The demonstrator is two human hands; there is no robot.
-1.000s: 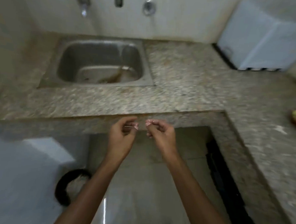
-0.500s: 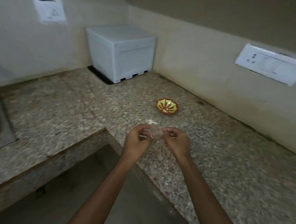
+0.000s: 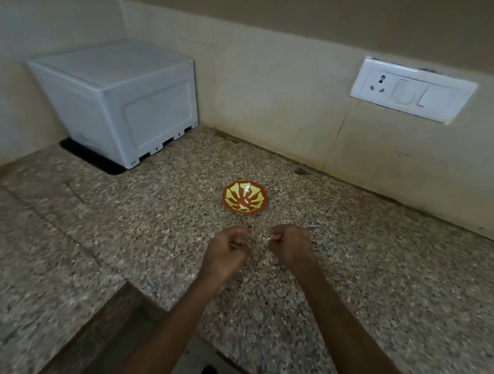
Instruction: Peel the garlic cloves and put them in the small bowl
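Observation:
A small orange bowl [image 3: 244,200] with a yellow pattern stands on the speckled granite counter [image 3: 379,265], and nothing shows inside it. Just in front of the bowl, my left hand [image 3: 227,253] and my right hand [image 3: 291,246] hover above the counter with fingers curled. My right hand pinches a small pale piece [image 3: 266,239], garlic or its skin, at its fingertips. My left hand pinches something small that its fingers mostly hide.
A white box-like appliance [image 3: 118,100] sits on a black mat in the back left corner. A white switch and socket panel [image 3: 411,88] is on the right wall. The L-shaped counter's inner edge [image 3: 126,283] drops off to the floor at the lower left.
The view swung right from the sink to the corner with the bowl. My hands moved from over the floor gap to over the counter and drew slightly apart.

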